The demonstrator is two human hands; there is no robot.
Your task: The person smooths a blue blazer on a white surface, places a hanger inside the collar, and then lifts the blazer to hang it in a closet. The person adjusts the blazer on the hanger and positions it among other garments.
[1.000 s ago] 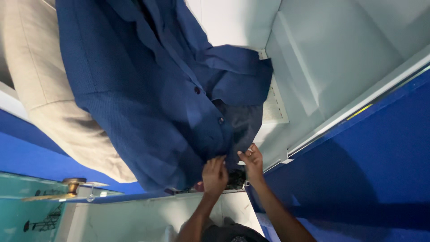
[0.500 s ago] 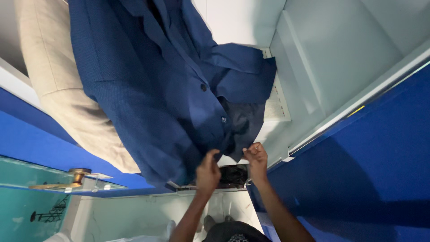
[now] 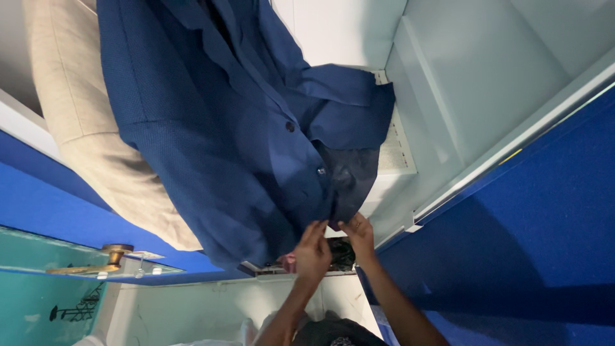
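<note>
A dark blue jacket (image 3: pixel 211 134) with two dark buttons hangs in front of me, its darker lining (image 3: pixel 351 182) showing at the open front. My left hand (image 3: pixel 312 253) pinches the bottom corner of one front panel. My right hand (image 3: pixel 360 236) grips the bottom edge of the other panel with the lining. The two hands sit close together, almost touching, at the jacket's hem.
A beige garment (image 3: pixel 83 134) hangs beside the jacket on the left. Pale grey cabinet walls (image 3: pixel 487 83) lie behind, and a blue door panel (image 3: pixel 532 256) stands at right. A brass door handle (image 3: pixel 106 259) is at lower left. Dark items (image 3: pixel 343 253) lie on the cabinet floor.
My hands have drawn closer together at the hem, bringing the two front edges of the jacket nearer each other. The view has shifted slightly.
</note>
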